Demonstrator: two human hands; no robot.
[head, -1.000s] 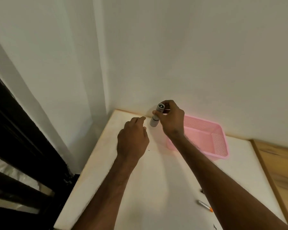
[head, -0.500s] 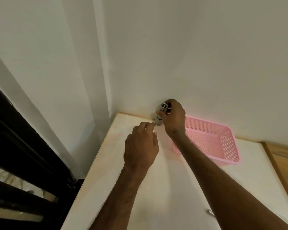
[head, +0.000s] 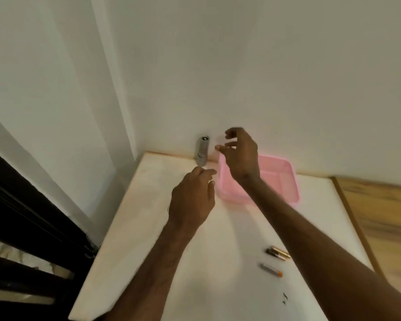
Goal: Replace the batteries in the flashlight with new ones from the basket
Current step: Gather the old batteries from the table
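Observation:
The grey flashlight point(head: 202, 151) stands upright at the table's far edge, against the wall, with no hand on it. My right hand point(head: 240, 154) hovers just to its right, over the near-left corner of the pink basket point(head: 285, 184), fingers spread and loosely curled, holding nothing. My left hand point(head: 192, 198) is lower, in front of the flashlight, with fingers loosely curled and nothing visible in it. Two dark-and-gold batteries point(head: 277, 253) and one grey battery with an orange tip point(head: 270, 270) lie on the table near my right forearm.
The white table point(head: 148, 228) sits in a corner, with walls behind and to the left. A black frame point(head: 21, 216) runs along the left. A wooden surface point(head: 380, 216) adjoins the table on the right. Small dark specks point(head: 285, 298) lie near the front.
My right hand let go of the flashlight, which now stands alone by the wall, and drew off to the right. The camera tilted down, bringing the batteries into view.

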